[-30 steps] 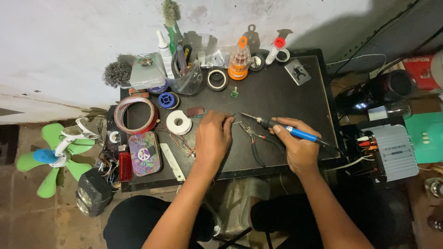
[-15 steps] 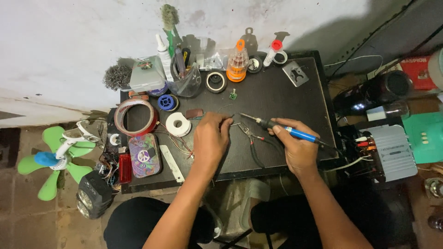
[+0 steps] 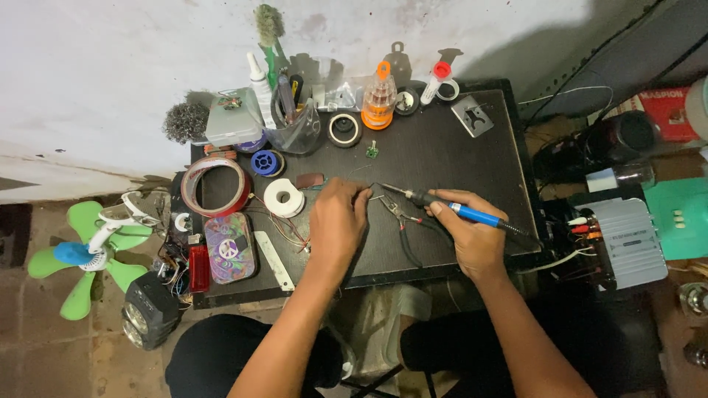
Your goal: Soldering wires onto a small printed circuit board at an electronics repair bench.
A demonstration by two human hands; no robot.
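R hand [image 3: 476, 239] grip pinches soldering iron [image 3: 450, 208]; L hand [image 3: 335, 221] grip pressed on wire [image 3: 372, 197]. Risk: hot tip near fingertips, burn likely.

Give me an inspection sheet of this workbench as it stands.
Surface: small black table, crowded at its left and back edges.
Job's things: blue-handled soldering iron in right hand, tip pointing left; pliers lie between the hands.
Clutter: white solder spool, red tape ring, blue spool, orange bottle, clear tool holder, steel wool.
Hands: left hand pinches something too small to tell.
Cables: thin wires left of the left hand.
Surroundings: green fan on the floor, white wall behind.
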